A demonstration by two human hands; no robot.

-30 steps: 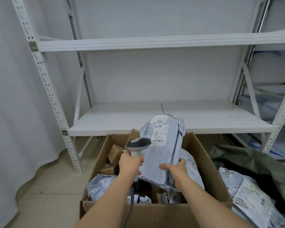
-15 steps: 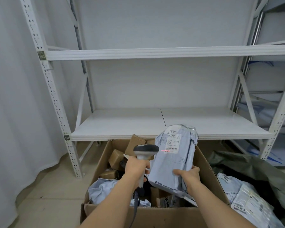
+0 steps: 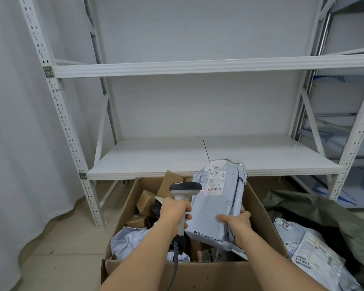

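My left hand (image 3: 173, 211) grips the handle of a grey and white barcode scanner (image 3: 185, 189), whose cable hangs down past my forearm. My right hand (image 3: 236, 222) holds a grey plastic mailer parcel (image 3: 218, 202) by its lower edge, upright above an open cardboard box (image 3: 259, 208). The scanner head points at the parcel's white shipping label (image 3: 214, 181), and a red scan line lies across the label's lower edge. Inside the box lie small brown cartons (image 3: 146, 201) and more grey mailers (image 3: 130, 242).
A white metal rack stands behind the box, with its lower shelf (image 3: 177, 156) and upper shelf (image 3: 198, 65) bare. More grey parcels (image 3: 311, 253) lie on a dark green sack (image 3: 315, 211) on the floor at right. A white curtain (image 3: 19, 143) hangs at left.
The parcel and scanner sit slightly more to the right in view. The red scan line, absent one second ago, now falls near the label's lower edge. The camera has tilted upward.
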